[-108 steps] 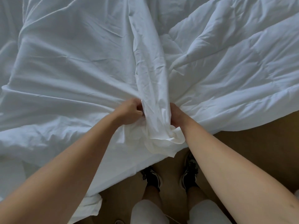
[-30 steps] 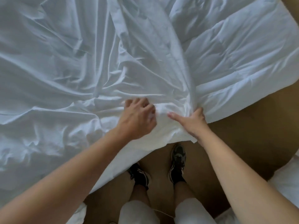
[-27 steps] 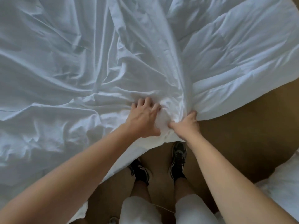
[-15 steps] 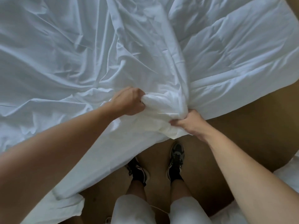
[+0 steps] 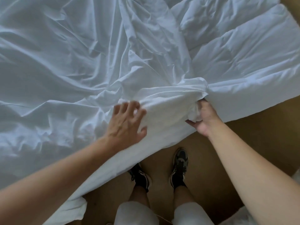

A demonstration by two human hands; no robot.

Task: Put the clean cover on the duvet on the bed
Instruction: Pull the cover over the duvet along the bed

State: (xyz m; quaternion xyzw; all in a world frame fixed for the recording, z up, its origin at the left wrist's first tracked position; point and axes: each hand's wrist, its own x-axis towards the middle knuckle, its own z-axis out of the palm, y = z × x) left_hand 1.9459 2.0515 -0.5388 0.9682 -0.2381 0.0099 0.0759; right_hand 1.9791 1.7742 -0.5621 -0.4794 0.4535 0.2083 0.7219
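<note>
White creased cover [image 5: 73,62] fills frame left & ctr, edge hanging to lower left; quilted duvet [image 5: 251,59] lies bare at upper right. L hand [image 5: 126,124], fingers spread, lies flat on cover at ctr. R hand [image 5: 204,117], apart to its right, clutches a bunched fold of cover. Shoes [image 5: 179,168] on floor [image 5: 243,135], bottom ctr.

I see the bed draped: cover [image 5: 73,62] left, quilted duvet [image 5: 246,52] right. My shoes [image 5: 179,166] stand on the brown floor [image 5: 251,143].
</note>
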